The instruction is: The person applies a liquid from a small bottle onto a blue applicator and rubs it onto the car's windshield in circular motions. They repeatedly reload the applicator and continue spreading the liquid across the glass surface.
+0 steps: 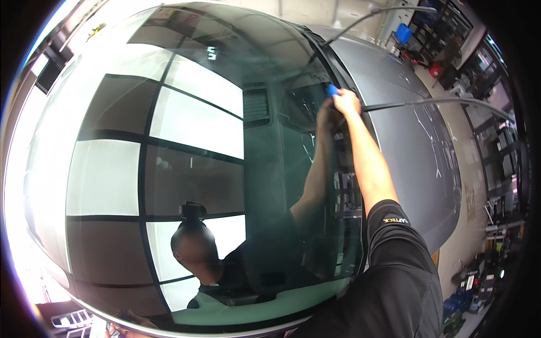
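A car's windshield (276, 214) fills the middle of the head view, dark and glossy, with bright ceiling panels mirrored in it. My right arm is stretched forward along its lower edge. At the far end my right hand (348, 102) is closed on a small blue block (332, 89), held against the glass near the wiper base. Fingers hide most of the block, so its exact kind cannot be told. My left hand (125, 332) shows only partly at the bottom left, by the windshield's rim. The picture's edge cuts it off, and its grip is unclear.
Two wiper arms stand raised off the glass: a near one (417, 103) beside my right hand and a farther one (372, 12). The grey hood (408, 158) lies to the right. Beyond it are a pale floor (470, 186) and cluttered workshop gear (473, 287).
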`<state>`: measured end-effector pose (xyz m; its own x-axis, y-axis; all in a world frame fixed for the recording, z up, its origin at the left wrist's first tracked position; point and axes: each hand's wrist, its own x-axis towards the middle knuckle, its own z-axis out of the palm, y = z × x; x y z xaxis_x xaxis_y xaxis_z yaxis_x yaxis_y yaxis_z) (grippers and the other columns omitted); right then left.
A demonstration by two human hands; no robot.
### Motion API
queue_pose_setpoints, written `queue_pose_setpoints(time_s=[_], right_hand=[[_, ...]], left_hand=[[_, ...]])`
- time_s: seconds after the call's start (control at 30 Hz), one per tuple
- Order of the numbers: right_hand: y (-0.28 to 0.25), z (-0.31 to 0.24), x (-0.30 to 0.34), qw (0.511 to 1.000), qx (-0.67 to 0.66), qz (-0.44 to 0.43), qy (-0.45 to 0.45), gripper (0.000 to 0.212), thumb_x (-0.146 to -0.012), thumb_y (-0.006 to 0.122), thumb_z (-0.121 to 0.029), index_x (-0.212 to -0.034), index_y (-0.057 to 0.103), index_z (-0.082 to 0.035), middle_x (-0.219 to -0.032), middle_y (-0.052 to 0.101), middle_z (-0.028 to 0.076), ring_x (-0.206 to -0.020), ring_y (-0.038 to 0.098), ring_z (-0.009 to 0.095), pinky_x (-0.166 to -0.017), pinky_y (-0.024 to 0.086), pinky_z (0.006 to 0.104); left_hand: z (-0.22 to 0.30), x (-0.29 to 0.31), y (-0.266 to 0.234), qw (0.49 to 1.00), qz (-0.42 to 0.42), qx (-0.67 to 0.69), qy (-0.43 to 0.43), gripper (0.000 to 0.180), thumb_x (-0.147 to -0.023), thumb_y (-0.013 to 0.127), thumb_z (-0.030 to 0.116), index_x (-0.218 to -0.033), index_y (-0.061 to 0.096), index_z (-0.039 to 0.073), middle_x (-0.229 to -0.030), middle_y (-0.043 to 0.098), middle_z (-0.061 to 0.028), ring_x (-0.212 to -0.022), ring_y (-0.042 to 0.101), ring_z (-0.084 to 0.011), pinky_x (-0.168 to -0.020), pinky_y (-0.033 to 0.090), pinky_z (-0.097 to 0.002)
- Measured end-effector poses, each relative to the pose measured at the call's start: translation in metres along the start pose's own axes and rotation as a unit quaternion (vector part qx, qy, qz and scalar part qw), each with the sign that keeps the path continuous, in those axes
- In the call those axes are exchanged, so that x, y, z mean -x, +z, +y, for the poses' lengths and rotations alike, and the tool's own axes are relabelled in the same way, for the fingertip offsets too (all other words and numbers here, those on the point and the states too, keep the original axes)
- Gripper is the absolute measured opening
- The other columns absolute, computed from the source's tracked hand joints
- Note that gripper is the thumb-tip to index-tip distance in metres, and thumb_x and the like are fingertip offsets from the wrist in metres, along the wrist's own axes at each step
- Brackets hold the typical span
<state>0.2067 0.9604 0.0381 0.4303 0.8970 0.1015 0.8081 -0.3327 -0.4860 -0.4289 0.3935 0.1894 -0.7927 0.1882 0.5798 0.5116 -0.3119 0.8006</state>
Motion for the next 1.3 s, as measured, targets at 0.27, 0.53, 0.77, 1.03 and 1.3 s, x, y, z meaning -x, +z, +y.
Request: queue_pose_setpoints(time_s=[0.27, 0.53, 0.77, 1.03, 1.3], right_hand=[[-0.016, -0.309, 0.073, 0.991, -0.012, 0.023, -0.131, 0.036, -0.091, 0.07, -0.03, -0.118, 0.076, -0.007, -0.117, 0.078, 0.019, -0.115, 0.074, 0.038, -0.098, 0.06, 0.0437], [-0.042, -0.262, 0.082, 0.998, 0.014, -0.016, -0.052, 0.05, -0.095, 0.069, -0.039, -0.135, 0.069, -0.008, -0.132, 0.075, 0.014, -0.125, 0.072, 0.033, -0.102, 0.057, 0.048], [-0.03, -0.43, 0.191, 0.937, -0.047, 0.061, -0.34, 0.035, -0.094, 0.071, -0.03, -0.124, 0.073, -0.012, -0.123, 0.074, 0.019, -0.12, 0.07, 0.037, -0.101, 0.056, 0.0518], [-0.048, -0.364, 0.109, 0.984, 0.006, 0.018, -0.178, 0.037, -0.095, 0.069, -0.029, -0.126, 0.072, -0.009, -0.119, 0.077, 0.017, -0.125, 0.07, 0.034, -0.097, 0.059, 0.0472], [-0.036, -0.486, 0.269, 0.798, -0.173, 0.067, -0.573, 0.028, -0.091, 0.07, -0.03, -0.111, 0.08, -0.013, -0.111, 0.078, 0.017, -0.119, 0.067, 0.041, -0.102, 0.056, 0.0502]], left_hand=[[0.001, -0.006, -0.043, 0.967, -0.132, 0.211, -0.046, 0.046, -0.119, 0.034, 0.038, -0.147, 0.047, 0.004, -0.138, 0.059, -0.0263, -0.122, 0.065, -0.0372, -0.102, 0.059, -0.0635], [0.016, 0.005, -0.014, 0.997, 0.043, 0.061, 0.015, 0.045, -0.12, 0.036, 0.032, -0.144, 0.047, -0.005, -0.13, 0.06, -0.0213, -0.12, 0.058, -0.0282, -0.109, 0.05, -0.0398], [0.015, 0.011, -0.021, 0.989, 0.065, -0.125, 0.048, 0.05, -0.12, 0.039, 0.035, -0.144, 0.047, -0.007, -0.137, 0.059, -0.0224, -0.122, 0.06, -0.0265, -0.109, 0.05, -0.0396], [0.021, 0.012, 0.002, 0.998, 0.056, 0.007, 0.002, 0.05, -0.119, 0.041, 0.036, -0.145, 0.043, -0.006, -0.137, 0.056, -0.0231, -0.123, 0.059, -0.0289, -0.114, 0.048, -0.0423], [0.02, 0.012, -0.013, 0.995, 0.083, -0.041, 0.029, 0.052, -0.119, 0.04, 0.037, -0.145, 0.044, -0.007, -0.133, 0.057, -0.0191, -0.118, 0.059, -0.0245, -0.109, 0.051, -0.0376]])
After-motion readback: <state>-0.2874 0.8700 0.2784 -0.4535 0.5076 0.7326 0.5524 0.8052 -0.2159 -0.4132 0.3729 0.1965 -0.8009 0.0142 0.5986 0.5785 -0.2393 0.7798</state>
